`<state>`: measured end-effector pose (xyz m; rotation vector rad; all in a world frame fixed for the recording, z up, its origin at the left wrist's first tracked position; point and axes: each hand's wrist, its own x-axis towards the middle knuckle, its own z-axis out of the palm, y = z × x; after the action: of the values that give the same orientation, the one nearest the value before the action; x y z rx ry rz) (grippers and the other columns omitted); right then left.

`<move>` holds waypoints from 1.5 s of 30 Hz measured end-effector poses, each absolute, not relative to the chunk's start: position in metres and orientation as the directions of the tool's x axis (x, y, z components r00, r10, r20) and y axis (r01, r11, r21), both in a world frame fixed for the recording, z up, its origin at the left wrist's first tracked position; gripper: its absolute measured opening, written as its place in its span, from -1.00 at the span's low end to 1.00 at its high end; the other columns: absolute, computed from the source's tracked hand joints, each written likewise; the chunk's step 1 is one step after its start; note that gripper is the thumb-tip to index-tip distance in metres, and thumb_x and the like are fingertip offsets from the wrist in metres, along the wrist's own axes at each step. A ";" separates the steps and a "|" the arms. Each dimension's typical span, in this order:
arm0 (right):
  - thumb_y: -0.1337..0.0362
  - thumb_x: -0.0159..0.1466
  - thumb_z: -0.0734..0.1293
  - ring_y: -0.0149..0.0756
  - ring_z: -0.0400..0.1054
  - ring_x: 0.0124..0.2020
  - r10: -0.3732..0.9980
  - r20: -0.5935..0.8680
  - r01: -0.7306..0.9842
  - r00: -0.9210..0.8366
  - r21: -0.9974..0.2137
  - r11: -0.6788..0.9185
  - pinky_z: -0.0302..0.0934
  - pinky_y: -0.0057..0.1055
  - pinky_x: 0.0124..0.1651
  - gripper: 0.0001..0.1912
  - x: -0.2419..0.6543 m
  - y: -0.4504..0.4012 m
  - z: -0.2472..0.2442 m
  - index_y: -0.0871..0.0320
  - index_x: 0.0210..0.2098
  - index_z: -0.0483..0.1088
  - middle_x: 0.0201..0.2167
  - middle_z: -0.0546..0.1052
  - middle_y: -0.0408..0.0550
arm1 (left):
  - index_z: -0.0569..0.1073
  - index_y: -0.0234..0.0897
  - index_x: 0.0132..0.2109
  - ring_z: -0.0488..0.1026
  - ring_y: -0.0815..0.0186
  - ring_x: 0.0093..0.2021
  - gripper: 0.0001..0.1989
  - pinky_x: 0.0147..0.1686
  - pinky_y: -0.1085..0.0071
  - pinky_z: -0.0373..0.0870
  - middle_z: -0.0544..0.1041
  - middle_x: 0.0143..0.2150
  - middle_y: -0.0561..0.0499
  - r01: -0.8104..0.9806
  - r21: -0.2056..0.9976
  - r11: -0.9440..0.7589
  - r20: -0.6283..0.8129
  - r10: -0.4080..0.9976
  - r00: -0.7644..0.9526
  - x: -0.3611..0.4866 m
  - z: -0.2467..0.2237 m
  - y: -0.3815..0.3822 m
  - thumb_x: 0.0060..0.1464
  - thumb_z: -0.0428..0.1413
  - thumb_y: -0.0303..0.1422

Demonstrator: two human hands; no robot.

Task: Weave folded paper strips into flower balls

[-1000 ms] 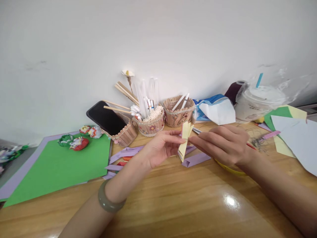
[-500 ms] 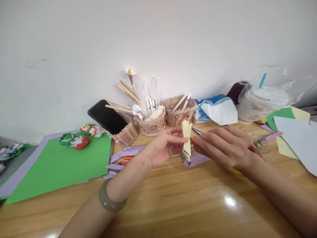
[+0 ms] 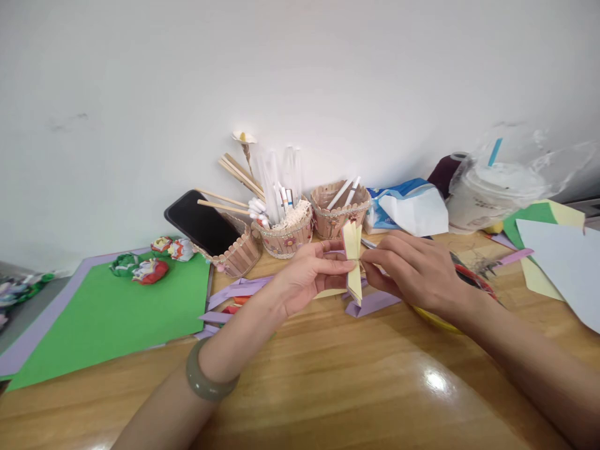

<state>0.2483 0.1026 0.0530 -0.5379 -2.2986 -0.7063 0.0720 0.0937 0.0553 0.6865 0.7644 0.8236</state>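
My left hand pinches a folded pale yellow paper bundle between thumb and fingers, holding it upright above the table. The bundle is narrow at its middle and fans out at top and bottom. A thin dark strand, wire or thread, crosses that waist. On the bundle's right side, my right hand is closed, thumb and fingertips pinching the strand's end. Folded purple paper strips lie beneath. Behind the right hand a scissors blade shows in part.
Wooden-stick baskets with pens and sticks line the wall; one holds a phone. Left lies green paper with several small paper flowers. A tissue pack, a bagged drink cup and loose sheets stand or lie right.
My right hand has shifted slightly left, closer to the bundle's waist. My left hand holds the bundle nearly still. More of the red and yellow things under the right forearm shows.
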 end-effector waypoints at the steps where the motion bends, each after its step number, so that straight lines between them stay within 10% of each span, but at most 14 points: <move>1: 0.47 0.20 0.20 -0.39 0.16 -0.57 0.221 0.706 0.551 -0.673 0.280 0.786 0.04 -0.49 -0.57 -0.89 0.247 0.103 0.053 0.14 -0.39 0.24 -0.63 0.31 -0.16 | 0.42 -0.42 -0.26 0.44 0.44 -0.46 -0.72 -0.41 0.49 0.39 0.49 -0.42 0.01 -0.362 0.802 0.475 -0.304 0.846 0.437 0.072 0.056 0.094 -0.22 0.18 -0.62; 10: 0.38 0.20 0.18 -0.46 0.08 -0.61 0.742 0.431 0.526 -0.513 -0.526 0.668 0.00 -0.51 -0.57 -0.84 0.243 0.097 0.066 0.13 -0.51 0.22 -0.63 0.20 -0.24 | 0.35 -0.31 -0.35 0.37 0.42 -0.39 -0.82 -0.35 0.45 0.34 0.40 -0.42 0.08 -0.011 0.982 -0.186 0.182 0.944 0.276 0.072 0.049 0.095 -0.17 0.17 -0.54; 15: 0.28 0.22 0.16 -0.41 0.18 -0.52 0.841 0.145 0.451 -0.521 -0.790 0.416 0.09 -0.50 -0.49 -0.81 0.245 0.098 0.073 0.15 -0.49 0.30 -0.57 0.32 -0.19 | 0.38 -0.25 -0.41 0.37 0.35 -0.27 -0.87 -0.21 0.38 0.31 0.43 -0.37 0.03 0.374 0.511 -0.774 0.702 0.627 0.338 0.070 0.044 0.091 0.02 0.03 -0.55; 18: 0.28 0.23 0.16 -0.41 0.19 -0.51 0.851 0.169 0.460 -0.498 -0.780 0.424 0.10 -0.50 -0.48 -0.81 0.245 0.099 0.070 0.15 -0.49 0.29 -0.54 0.33 -0.18 | 0.41 -0.24 -0.42 0.36 0.32 -0.25 -0.87 -0.20 0.37 0.30 0.43 -0.36 0.01 0.475 0.344 -0.810 0.787 0.525 0.324 0.069 0.043 0.090 0.02 0.03 -0.51; 20: 0.31 0.22 0.17 -0.42 0.15 -0.55 0.849 0.287 0.528 -0.443 -0.682 0.506 0.06 -0.51 -0.53 -0.84 0.244 0.099 0.066 0.13 -0.49 0.26 -0.57 0.30 -0.19 | 0.42 -0.25 -0.40 0.35 0.32 -0.27 -0.86 -0.24 0.37 0.30 0.41 -0.36 0.00 0.454 0.495 -0.741 0.741 0.632 0.225 0.069 0.045 0.091 0.01 0.00 -0.52; 24: 0.40 0.22 0.17 -0.42 0.16 -0.57 0.603 0.634 0.652 -0.484 -0.198 0.732 0.04 -0.49 -0.53 -0.86 0.243 0.099 0.058 0.13 -0.47 0.25 -0.59 0.31 -0.17 | 0.34 -0.28 -0.42 0.20 0.46 -0.63 -0.83 -0.63 0.52 0.12 0.34 -0.58 0.08 0.127 0.969 -0.212 0.203 0.976 0.080 0.068 0.050 0.096 0.07 -0.05 -0.32; 28: 0.44 0.23 0.18 -0.39 0.17 -0.56 0.313 0.655 0.607 -0.688 0.282 0.743 0.00 -0.46 -0.55 -0.82 0.246 0.101 0.053 0.14 -0.49 0.27 -0.63 0.32 -0.16 | 0.33 -0.29 -0.48 -0.05 0.53 -0.78 -0.59 -0.75 0.53 -0.23 0.18 -0.80 0.15 -0.045 0.966 0.255 -0.224 0.909 0.352 0.065 0.051 0.100 0.06 -0.09 -0.03; 32: 0.41 0.25 0.17 -0.39 0.16 -0.57 0.226 0.615 0.544 -0.756 0.397 0.739 0.00 -0.45 -0.54 -0.81 0.249 0.102 0.051 0.14 -0.48 0.28 -0.64 0.31 -0.17 | 0.38 -0.31 -0.51 0.00 0.57 -0.77 -0.66 -0.76 0.55 -0.27 0.25 -0.77 0.15 -0.088 0.893 0.441 -0.353 0.809 0.469 0.064 0.050 0.100 -0.11 0.14 -0.09; 39: 0.43 0.24 0.18 -0.38 0.15 -0.56 0.299 0.669 0.604 -0.680 0.280 0.746 0.02 -0.46 -0.54 -0.81 0.244 0.104 0.048 0.15 -0.50 0.26 -0.63 0.30 -0.16 | 0.53 -0.36 -0.48 0.25 0.53 -0.59 -0.85 -0.54 0.56 0.20 0.39 -0.63 0.14 -0.091 0.989 0.119 -0.097 0.970 0.223 0.075 0.050 0.097 -0.32 0.29 -0.41; 45: 0.44 0.21 0.18 -0.46 0.12 -0.58 0.692 0.562 0.558 -0.453 -0.426 0.712 0.04 -0.54 -0.54 -0.84 0.239 0.100 0.055 0.16 -0.49 0.25 -0.60 0.27 -0.20 | 0.57 -0.30 -0.36 0.38 0.45 -0.49 -0.84 -0.41 0.49 0.34 0.52 -0.49 0.08 -0.124 0.992 -0.017 0.033 0.991 0.129 0.077 0.048 0.092 -0.14 0.13 -0.51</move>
<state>0.2387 0.1005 0.0548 -0.9452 -2.1739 0.2310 0.0765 0.0924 0.0481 1.1955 1.0112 1.1861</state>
